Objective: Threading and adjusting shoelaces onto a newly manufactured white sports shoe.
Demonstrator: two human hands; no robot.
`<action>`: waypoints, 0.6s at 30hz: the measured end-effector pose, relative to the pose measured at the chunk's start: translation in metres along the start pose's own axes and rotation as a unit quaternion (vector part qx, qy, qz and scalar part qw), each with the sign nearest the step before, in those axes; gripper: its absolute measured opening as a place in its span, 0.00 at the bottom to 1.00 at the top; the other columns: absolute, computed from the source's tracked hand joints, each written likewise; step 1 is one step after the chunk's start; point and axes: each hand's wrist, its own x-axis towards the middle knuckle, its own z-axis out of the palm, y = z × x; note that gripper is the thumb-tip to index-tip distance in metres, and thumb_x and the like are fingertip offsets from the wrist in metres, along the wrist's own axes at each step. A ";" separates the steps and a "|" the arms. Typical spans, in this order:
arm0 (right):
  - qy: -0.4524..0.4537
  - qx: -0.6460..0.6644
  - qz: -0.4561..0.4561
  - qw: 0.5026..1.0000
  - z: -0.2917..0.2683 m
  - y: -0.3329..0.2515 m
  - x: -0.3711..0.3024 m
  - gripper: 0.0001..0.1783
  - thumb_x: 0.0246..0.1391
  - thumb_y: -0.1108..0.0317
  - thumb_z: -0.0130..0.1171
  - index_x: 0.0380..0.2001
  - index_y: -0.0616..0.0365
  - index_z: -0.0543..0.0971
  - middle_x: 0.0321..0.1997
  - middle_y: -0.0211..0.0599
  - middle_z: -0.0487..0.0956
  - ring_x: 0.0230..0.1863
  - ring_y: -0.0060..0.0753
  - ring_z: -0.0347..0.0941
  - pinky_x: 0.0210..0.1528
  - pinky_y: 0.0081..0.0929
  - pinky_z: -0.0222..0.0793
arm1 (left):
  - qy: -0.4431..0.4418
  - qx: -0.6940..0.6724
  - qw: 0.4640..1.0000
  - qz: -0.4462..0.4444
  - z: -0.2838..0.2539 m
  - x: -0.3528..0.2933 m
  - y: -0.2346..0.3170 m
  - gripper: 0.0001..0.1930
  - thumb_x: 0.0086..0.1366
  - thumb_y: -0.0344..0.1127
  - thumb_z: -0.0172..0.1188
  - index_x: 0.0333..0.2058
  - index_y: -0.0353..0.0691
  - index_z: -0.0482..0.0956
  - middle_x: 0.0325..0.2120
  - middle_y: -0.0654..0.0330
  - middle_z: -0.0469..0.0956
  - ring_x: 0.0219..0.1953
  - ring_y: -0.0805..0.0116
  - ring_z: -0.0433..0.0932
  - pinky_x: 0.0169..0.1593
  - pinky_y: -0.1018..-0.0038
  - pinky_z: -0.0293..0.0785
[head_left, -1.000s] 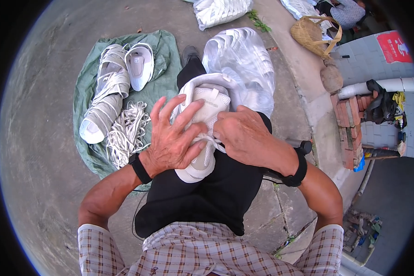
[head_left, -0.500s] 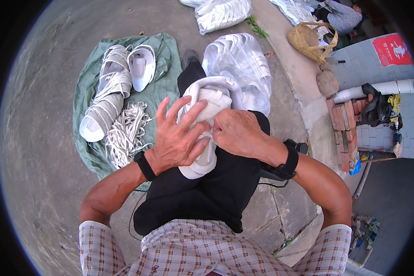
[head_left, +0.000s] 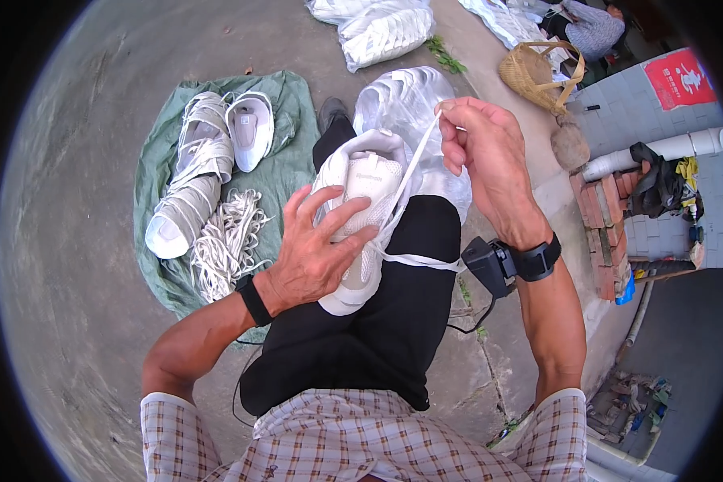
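A white sneaker (head_left: pixel 367 178) rests on my black-trousered thigh, its toe pointing toward me. My left hand (head_left: pixel 317 247) lies across its left side and upper, fingers spread and gripping it; the thumb is mostly hidden. Up and to the right, my right hand (head_left: pixel 490 149) pinches the end of a white shoelace (head_left: pixel 414 163) between thumb and fingertips. That lace stretches taut from the sneaker's eyelet side. Another length of lace (head_left: pixel 422 261) trails from the shoe across my thigh to the right.
On a green sheet (head_left: pixel 157 273) at left lie several white shoes (head_left: pixel 191 173) and a heap of loose laces (head_left: pixel 225 245). Bagged shoes (head_left: pixel 402 100) sit just ahead. A wicker basket (head_left: pixel 530 76), bricks (head_left: pixel 606 233) and another person (head_left: pixel 594 30) are at right.
My right hand has risen from beside the sneaker up and to the right, drawing the lace out taut. My left hand stays on the sneaker, slightly lower.
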 end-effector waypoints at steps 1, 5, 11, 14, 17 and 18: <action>-0.002 0.049 -0.007 0.999 -0.001 -0.002 -0.001 0.11 0.60 0.67 0.56 0.27 0.64 0.75 0.20 0.34 0.74 0.14 0.23 0.65 0.17 0.22 0.59 | -0.011 -0.024 1.000 0.015 -0.003 0.004 -0.001 0.15 0.56 0.32 0.67 0.44 0.47 0.86 0.59 0.57 0.71 0.62 0.47 0.65 0.64 0.45 0.55; 0.009 0.127 0.047 0.991 0.007 0.002 -0.018 0.11 0.64 0.67 0.53 0.33 0.65 0.74 0.22 0.37 0.75 0.14 0.23 0.66 0.18 0.22 0.60 | -0.083 -0.058 0.993 0.060 -0.018 0.019 -0.002 0.13 0.53 0.26 0.68 0.39 0.43 0.86 0.53 0.61 0.75 0.54 0.53 0.71 0.54 0.55 0.67; -0.019 0.183 0.069 0.981 -0.019 0.012 -0.010 0.09 0.67 0.68 0.51 0.34 0.63 0.73 0.25 0.37 0.76 0.14 0.20 0.59 0.18 0.22 0.55 | -0.113 -0.138 0.984 0.011 -0.026 0.037 0.000 0.10 0.52 0.28 0.70 0.34 0.42 0.82 0.48 0.60 0.74 0.48 0.56 0.71 0.51 0.61 0.67; -0.001 0.192 0.039 0.981 -0.037 -0.005 0.001 0.08 0.68 0.69 0.51 0.33 0.61 0.72 0.24 0.34 0.74 0.15 0.19 0.54 0.19 0.22 0.51 | -0.140 -0.138 0.981 0.005 -0.027 0.043 -0.001 0.11 0.52 0.29 0.71 0.34 0.42 0.81 0.47 0.60 0.73 0.48 0.56 0.70 0.51 0.61 0.66; 0.052 0.202 -0.054 0.977 -0.070 -0.042 0.016 0.08 0.69 0.71 0.50 0.33 0.59 0.70 0.24 0.32 0.71 0.17 0.18 0.53 0.21 0.23 0.51 | -0.156 -0.145 0.977 -0.003 -0.029 0.045 0.000 0.11 0.52 0.28 0.71 0.34 0.42 0.80 0.47 0.60 0.73 0.48 0.56 0.69 0.52 0.61 0.64; 0.059 0.194 -0.081 0.976 -0.087 -0.055 0.023 0.08 0.69 0.71 0.49 0.32 0.58 0.69 0.25 0.31 0.70 0.18 0.18 0.53 0.22 0.23 0.51 | -0.156 -0.144 0.977 -0.001 -0.029 0.044 0.001 0.11 0.52 0.28 0.71 0.34 0.42 0.80 0.47 0.60 0.73 0.48 0.56 0.69 0.52 0.61 0.64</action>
